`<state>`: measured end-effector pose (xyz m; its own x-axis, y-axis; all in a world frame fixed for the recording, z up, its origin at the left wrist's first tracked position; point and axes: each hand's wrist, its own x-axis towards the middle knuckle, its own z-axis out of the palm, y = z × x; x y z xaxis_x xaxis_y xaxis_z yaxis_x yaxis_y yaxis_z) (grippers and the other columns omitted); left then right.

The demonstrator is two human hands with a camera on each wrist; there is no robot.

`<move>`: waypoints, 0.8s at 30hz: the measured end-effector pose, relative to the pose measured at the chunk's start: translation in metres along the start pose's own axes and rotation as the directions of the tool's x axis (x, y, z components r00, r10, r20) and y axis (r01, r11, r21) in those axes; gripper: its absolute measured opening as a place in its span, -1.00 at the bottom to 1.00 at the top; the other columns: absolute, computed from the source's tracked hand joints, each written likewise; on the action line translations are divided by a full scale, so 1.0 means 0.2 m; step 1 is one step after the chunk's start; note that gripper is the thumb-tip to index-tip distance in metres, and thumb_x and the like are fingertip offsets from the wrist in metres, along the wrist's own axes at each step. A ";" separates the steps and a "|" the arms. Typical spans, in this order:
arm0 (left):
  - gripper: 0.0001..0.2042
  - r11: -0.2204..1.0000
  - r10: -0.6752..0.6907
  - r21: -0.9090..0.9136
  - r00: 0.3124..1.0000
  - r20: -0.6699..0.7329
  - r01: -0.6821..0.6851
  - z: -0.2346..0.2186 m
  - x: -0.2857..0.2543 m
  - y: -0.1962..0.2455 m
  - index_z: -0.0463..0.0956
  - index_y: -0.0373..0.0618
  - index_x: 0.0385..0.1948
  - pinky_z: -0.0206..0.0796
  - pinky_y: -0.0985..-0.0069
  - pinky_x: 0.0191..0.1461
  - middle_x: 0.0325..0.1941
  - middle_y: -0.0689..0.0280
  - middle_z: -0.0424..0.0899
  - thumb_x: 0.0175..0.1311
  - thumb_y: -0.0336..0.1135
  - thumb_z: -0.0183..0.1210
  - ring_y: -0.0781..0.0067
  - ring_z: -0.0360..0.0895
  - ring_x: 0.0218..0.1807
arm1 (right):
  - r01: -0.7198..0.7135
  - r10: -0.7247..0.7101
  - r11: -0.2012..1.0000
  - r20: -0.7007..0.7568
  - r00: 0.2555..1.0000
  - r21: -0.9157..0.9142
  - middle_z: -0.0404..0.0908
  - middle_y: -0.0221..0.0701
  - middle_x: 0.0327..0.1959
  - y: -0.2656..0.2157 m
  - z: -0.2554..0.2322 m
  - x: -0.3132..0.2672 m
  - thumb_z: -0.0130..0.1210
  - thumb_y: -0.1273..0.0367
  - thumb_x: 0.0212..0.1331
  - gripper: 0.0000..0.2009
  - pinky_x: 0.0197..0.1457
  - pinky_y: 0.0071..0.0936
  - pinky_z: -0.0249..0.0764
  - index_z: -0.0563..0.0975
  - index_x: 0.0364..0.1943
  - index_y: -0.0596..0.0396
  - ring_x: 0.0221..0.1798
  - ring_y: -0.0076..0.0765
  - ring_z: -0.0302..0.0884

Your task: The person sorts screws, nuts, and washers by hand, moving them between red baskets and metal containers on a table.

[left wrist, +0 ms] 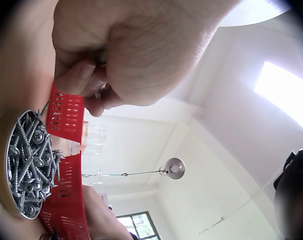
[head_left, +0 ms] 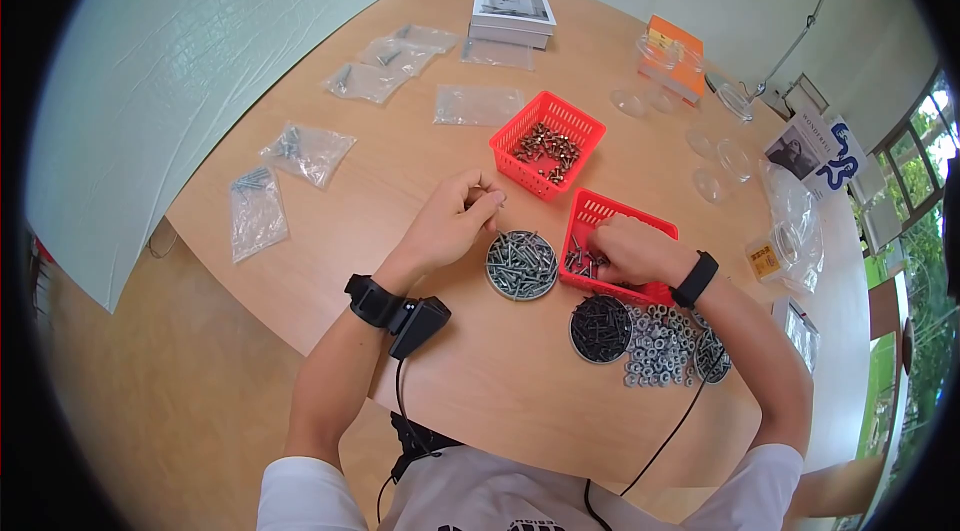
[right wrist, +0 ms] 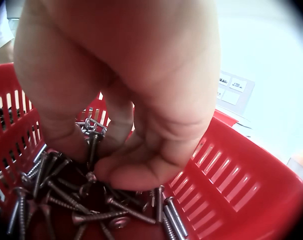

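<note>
My right hand [head_left: 638,249] reaches into the nearer red basket [head_left: 672,229]. In the right wrist view its curled fingers [right wrist: 136,172] close round an upright screw [right wrist: 93,150], with loose long screws [right wrist: 126,210] lying beneath. Above and left of a round dish of silver screws [head_left: 522,266], my left hand [head_left: 452,221] is curled, thumb against fingers. The left wrist view shows this hand [left wrist: 136,55] pinching a small metal piece [left wrist: 98,94], mostly hidden by the fingers. That dish [left wrist: 1,165] stands below it.
A second red basket [head_left: 548,186] holds brass-coloured fasteners. Black screws [head_left: 600,329], a pile of nuts [head_left: 660,346] and another screw dish [head_left: 712,359] lie near my right forearm. Plastic bags [head_left: 258,216], books [head_left: 512,13] and clear round lids [head_left: 710,185] lie farther out.
</note>
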<state>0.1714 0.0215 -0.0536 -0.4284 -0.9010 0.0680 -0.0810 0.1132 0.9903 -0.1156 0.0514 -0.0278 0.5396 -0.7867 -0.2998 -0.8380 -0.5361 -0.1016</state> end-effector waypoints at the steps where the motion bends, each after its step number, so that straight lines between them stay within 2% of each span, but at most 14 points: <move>1: -0.87 1.000 0.011 -0.006 1.000 0.004 -0.011 0.00 0.00 0.00 0.47 -0.10 -0.24 0.14 0.68 -0.48 -0.50 0.45 0.50 0.51 -0.28 0.08 0.74 0.33 -0.51 | -0.015 0.015 1.000 0.005 1.000 -0.004 0.67 -0.04 -0.35 0.00 0.00 0.00 0.32 0.32 -0.07 -0.76 -0.10 -0.06 0.58 0.63 -0.45 0.26 -0.20 0.12 0.65; 3: -0.87 0.999 0.034 -0.020 0.999 0.011 -0.034 0.00 0.00 -0.01 0.47 -0.10 -0.24 0.14 0.69 -0.48 -0.50 0.45 0.50 0.51 -0.28 0.08 0.74 0.33 -0.50 | -0.044 0.044 0.999 0.016 0.999 -0.014 0.67 -0.05 -0.37 -0.01 0.00 0.01 0.33 0.32 -0.10 -0.76 -0.10 -0.06 0.59 0.64 -0.44 0.26 -0.21 0.11 0.66; 6: -0.87 0.999 0.049 -0.018 0.999 0.016 -0.049 0.00 0.00 -0.01 0.47 -0.10 -0.23 0.13 0.69 -0.49 -0.51 0.46 0.49 0.51 -0.28 0.08 0.74 0.33 -0.51 | -0.033 0.033 0.999 -0.003 0.999 0.002 0.65 -0.12 -0.47 0.00 -0.01 0.00 0.29 0.37 -0.13 -0.80 -0.20 -0.08 0.54 0.61 -0.45 0.23 -0.32 0.09 0.64; 9: -0.88 1.000 0.004 0.011 1.000 0.026 -0.004 0.00 0.00 0.00 0.46 -0.10 -0.22 0.15 0.68 -0.47 -0.50 0.45 0.49 0.51 -0.28 0.07 0.74 0.35 -0.48 | -0.067 0.072 0.982 -0.023 0.997 0.179 0.64 -0.17 -0.53 0.00 -0.07 -0.03 0.31 0.37 -0.16 -0.80 -0.29 -0.17 0.52 0.59 -0.49 0.22 -0.41 -0.03 0.63; 12: -0.88 1.000 0.008 0.000 1.000 0.020 -0.008 0.00 0.00 0.00 0.45 -0.11 -0.17 0.19 0.69 -0.42 -0.47 0.45 0.50 0.52 -0.28 0.06 0.73 0.39 -0.44 | -0.063 0.092 0.941 -0.073 0.993 0.333 0.59 -0.27 -0.59 0.02 -0.10 -0.05 0.32 0.38 -0.18 -0.80 -0.37 -0.31 0.46 0.56 -0.51 0.20 -0.49 -0.25 0.56; 13: -0.87 1.000 0.016 -0.002 1.000 0.017 -0.016 0.00 0.00 0.00 0.45 -0.11 -0.15 0.19 0.69 -0.41 -0.46 0.44 0.50 0.52 -0.27 0.06 0.73 0.40 -0.42 | -0.101 0.131 0.889 -0.035 0.991 0.447 0.55 -0.42 -0.60 0.02 -0.12 -0.06 0.31 0.44 -0.16 -0.83 -0.39 -0.46 0.40 0.53 -0.51 0.16 -0.52 -0.46 0.46; 16: -0.86 1.000 0.030 -0.008 0.999 0.016 -0.030 0.00 0.00 -0.01 0.44 -0.13 -0.12 0.22 0.69 -0.37 -0.45 0.44 0.50 0.53 -0.27 0.05 0.73 0.42 -0.39 | -0.100 0.174 0.756 -0.051 0.984 0.647 0.53 -0.53 -0.57 0.08 -0.09 -0.06 0.30 0.47 -0.12 -0.85 -0.39 -0.55 0.37 0.52 -0.50 0.14 -0.49 -0.61 0.40; 17: -0.85 0.999 0.032 -0.007 0.999 0.022 -0.031 0.00 0.00 -0.01 0.44 -0.13 -0.11 0.22 0.70 -0.36 -0.45 0.45 0.49 0.53 -0.27 0.05 0.73 0.43 -0.38 | -0.131 0.192 0.743 -0.022 0.981 0.656 0.54 -0.57 -0.53 0.09 -0.10 -0.06 0.28 0.51 -0.07 -0.86 -0.36 -0.60 0.38 0.51 -0.51 0.13 -0.45 -0.68 0.43; 20: -0.85 1.000 0.016 0.003 0.999 0.029 -0.016 -0.01 0.00 0.00 0.43 -0.14 -0.11 0.22 0.70 -0.36 -0.46 0.45 0.49 0.53 -0.26 0.05 0.74 0.42 -0.39 | -0.138 0.206 0.662 -0.002 0.979 0.737 0.55 -0.52 -0.58 0.09 -0.11 -0.05 0.29 0.48 -0.11 -0.86 -0.38 -0.55 0.40 0.50 -0.53 0.13 -0.47 -0.63 0.47; 21: -0.85 1.000 0.010 0.009 1.000 0.027 -0.010 -0.01 0.00 0.01 0.44 -0.14 -0.11 0.22 0.70 -0.36 -0.46 0.45 0.49 0.53 -0.26 0.05 0.74 0.42 -0.39 | -0.155 0.207 0.650 0.023 0.978 0.744 0.57 -0.53 -0.53 0.08 -0.13 -0.06 0.28 0.51 -0.06 -0.87 -0.36 -0.60 0.42 0.51 -0.49 0.13 -0.46 -0.66 0.48; 24: -0.85 0.999 0.029 -0.030 0.998 0.052 -0.027 -0.01 -0.01 0.02 0.44 -0.13 -0.12 0.21 0.70 -0.38 -0.46 0.44 0.49 0.53 -0.25 0.05 0.75 0.41 -0.40 | -0.112 0.229 0.568 -0.026 0.973 0.816 0.59 -0.52 -0.46 -0.01 -0.19 -0.06 0.28 0.52 -0.02 -0.87 -0.34 -0.60 0.45 0.51 -0.45 0.13 -0.42 -0.67 0.51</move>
<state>0.1731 0.0226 -0.0500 -0.4771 -0.8742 0.0901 -0.0425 0.1254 0.9912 -0.1183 0.0501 0.0121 0.3352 -0.8962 -0.2907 -0.6019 0.0336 -0.7978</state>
